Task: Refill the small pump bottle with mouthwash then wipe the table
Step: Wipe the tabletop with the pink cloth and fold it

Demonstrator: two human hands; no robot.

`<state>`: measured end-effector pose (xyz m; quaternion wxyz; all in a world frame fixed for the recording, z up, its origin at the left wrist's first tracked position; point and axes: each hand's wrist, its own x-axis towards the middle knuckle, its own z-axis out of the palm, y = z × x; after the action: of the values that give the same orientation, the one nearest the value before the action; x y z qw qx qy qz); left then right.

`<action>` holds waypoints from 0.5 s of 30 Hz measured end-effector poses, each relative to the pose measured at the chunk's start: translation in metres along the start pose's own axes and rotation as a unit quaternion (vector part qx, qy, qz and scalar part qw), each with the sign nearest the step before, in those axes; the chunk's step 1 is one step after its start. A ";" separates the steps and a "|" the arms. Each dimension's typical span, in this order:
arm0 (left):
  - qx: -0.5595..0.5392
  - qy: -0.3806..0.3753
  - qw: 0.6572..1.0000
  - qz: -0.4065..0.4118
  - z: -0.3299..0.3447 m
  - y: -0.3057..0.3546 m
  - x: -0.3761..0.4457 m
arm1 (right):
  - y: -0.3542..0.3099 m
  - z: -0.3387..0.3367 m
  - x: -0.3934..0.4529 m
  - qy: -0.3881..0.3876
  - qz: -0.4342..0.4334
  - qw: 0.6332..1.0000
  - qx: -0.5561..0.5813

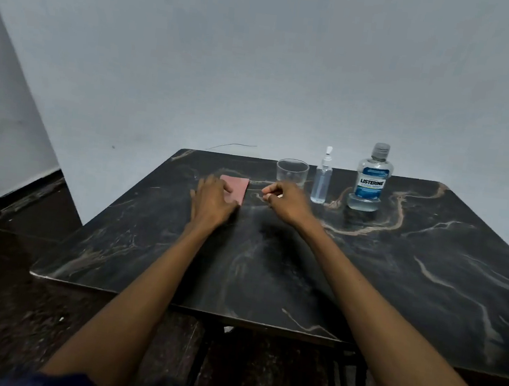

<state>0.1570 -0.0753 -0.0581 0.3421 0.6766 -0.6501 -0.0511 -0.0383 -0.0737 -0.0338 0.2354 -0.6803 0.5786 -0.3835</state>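
A folded pink cloth (pixel 237 187) lies flat on the dark marble table (pixel 396 272) toward the back. My left hand (pixel 211 202) rests on the cloth's near left part, palm down, fingers spread. Just right of the cloth, my right hand (pixel 284 201) hovers with its fingers curled loosely and nothing in them. The small clear pump bottle (pixel 321 181) stands upright to the right of that hand, its white pump on top. Further right stands the mouthwash bottle (pixel 372 181), capped, with a blue label.
An empty clear cup (pixel 292 171) stands behind my right hand, left of the pump bottle. The table's back edge meets a pale wall. The table's left edge drops to a dark floor. A table frame shows beneath the front edge.
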 end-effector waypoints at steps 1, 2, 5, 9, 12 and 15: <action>0.005 -0.012 1.000 -0.007 0.001 -0.005 -0.001 | -0.003 0.007 0.002 -0.009 0.015 1.000 0.025; 0.003 -0.018 1.000 -0.010 0.003 -0.008 -0.001 | -0.005 0.012 0.004 -0.015 0.028 0.998 0.050; 0.022 -0.011 1.000 0.017 0.005 -0.012 0.001 | -0.002 0.022 0.005 -0.009 0.027 0.997 0.065; 0.052 0.005 0.997 0.053 0.007 -0.011 0.005 | 0.006 0.026 0.006 -0.011 0.009 0.999 0.045; 0.076 0.021 0.995 0.069 0.009 -0.010 0.006 | 0.004 0.025 0.004 -0.004 0.028 0.996 0.085; -0.004 0.052 0.998 0.043 0.009 -0.012 0.008 | -0.001 0.030 0.002 -0.016 0.065 0.985 0.159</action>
<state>0.1638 -0.0873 -0.0689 0.3801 0.6484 -0.6596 -0.0035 -0.0140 -0.0793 -0.0506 0.3745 -0.6013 0.5492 -0.4433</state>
